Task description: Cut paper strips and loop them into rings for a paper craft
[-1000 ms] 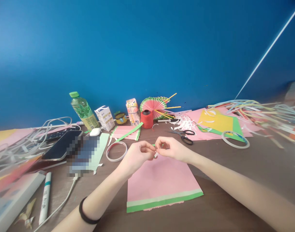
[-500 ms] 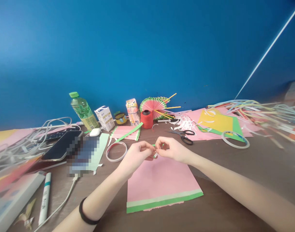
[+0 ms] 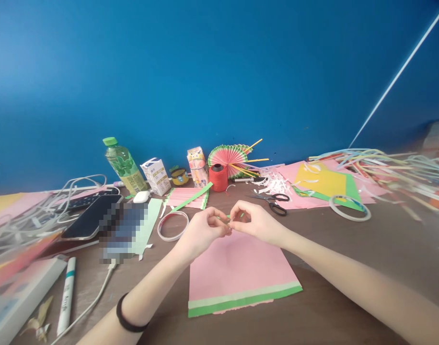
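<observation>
Pinching fingertip to fingertip — left hand and right hand grasp a small green strip | raised above pink sheet, likely for close fingerwork | tape ring just left — scissors beyond

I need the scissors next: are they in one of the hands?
No, the scissors lie on the table beyond the right hand.

Two hands, left and right, meet over a tabletop holding two tape rings, one pair of scissors, one bottle, two small cartons, one red thread spool, one paper fan, one marker.
</observation>
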`<state>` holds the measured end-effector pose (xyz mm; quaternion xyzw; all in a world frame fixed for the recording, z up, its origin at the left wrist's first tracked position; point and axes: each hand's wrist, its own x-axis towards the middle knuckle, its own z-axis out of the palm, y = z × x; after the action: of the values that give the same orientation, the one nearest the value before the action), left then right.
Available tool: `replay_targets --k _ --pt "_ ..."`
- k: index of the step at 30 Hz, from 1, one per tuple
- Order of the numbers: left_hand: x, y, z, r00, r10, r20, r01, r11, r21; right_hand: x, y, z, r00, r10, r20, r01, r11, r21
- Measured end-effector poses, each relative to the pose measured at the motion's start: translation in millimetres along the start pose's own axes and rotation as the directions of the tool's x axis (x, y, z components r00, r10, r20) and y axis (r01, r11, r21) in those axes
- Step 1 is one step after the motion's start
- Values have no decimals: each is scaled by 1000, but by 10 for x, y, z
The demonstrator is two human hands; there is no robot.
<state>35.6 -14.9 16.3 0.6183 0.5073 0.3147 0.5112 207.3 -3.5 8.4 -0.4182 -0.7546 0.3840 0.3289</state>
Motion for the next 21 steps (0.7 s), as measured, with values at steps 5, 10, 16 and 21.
replay_targets --k 5,10,16,21 --pt "14 18 -43 994 43 -101 -32 993 112 25 81 15 999 -2 51 -7 986 168" --pt "16 -20 -50 992 89 -93 -75 986 150 42 89 -28 998 -18 67 5 984 180" --pt "42 -90 -54 993 117 -29 -113 986 122 10 48 -2 996 -75 57 69 992 102" --pt "45 -52 -105 991 22 133 -21 1000 -10 10 57 20 983 -181 -1 181 983 25"
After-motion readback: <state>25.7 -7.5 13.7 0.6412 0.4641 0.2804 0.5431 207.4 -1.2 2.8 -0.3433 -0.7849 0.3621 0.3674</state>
